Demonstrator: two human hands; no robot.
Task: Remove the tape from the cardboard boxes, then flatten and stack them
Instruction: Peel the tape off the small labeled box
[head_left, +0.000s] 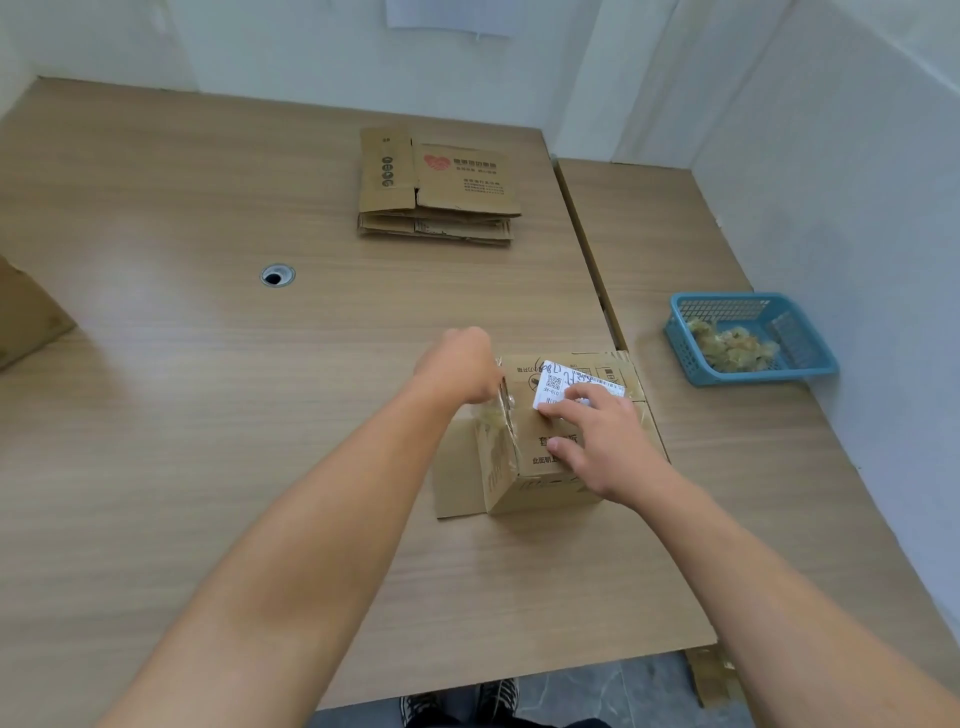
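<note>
Cardboard box (524, 457) stands near the front right corner of the wide counter (208, 415), just beside the seam where a second, narrower counter (701, 467) joins on. Its printed top faces up, and a white label (558, 382) with a square code is stuck across the far part of that top. One flap (457, 467) on the box's left side is folded out and lies flat on the counter.

The left hand (457, 366) is at the box's far left corner, its fingers curled in. It is blurred, but it appears to pinch the upper end of a strip of clear, crinkled tape (503, 410) that runs down the box's left edge. The right hand (602, 447) lies on top of the box with its fingers (566, 408) spread and nearly straight. They press down on the cardboard, the fingertips touch the near edge of the label, and nothing is held.

Toward the back of the counter, well apart from the box, lies a stack of flattened boxes (439, 187), the top one printed with a red heart mark. A round cable hole (277, 275) is set in the counter to the left. At the far left edge, part of another cardboard box (26, 317) shows. On the narrower counter, a blue basket (763, 375) stands near the wall and holds crumpled wads of tape (732, 345). Below the counter's front edge, a pair of dark shoes (462, 704) is on the floor.
</note>
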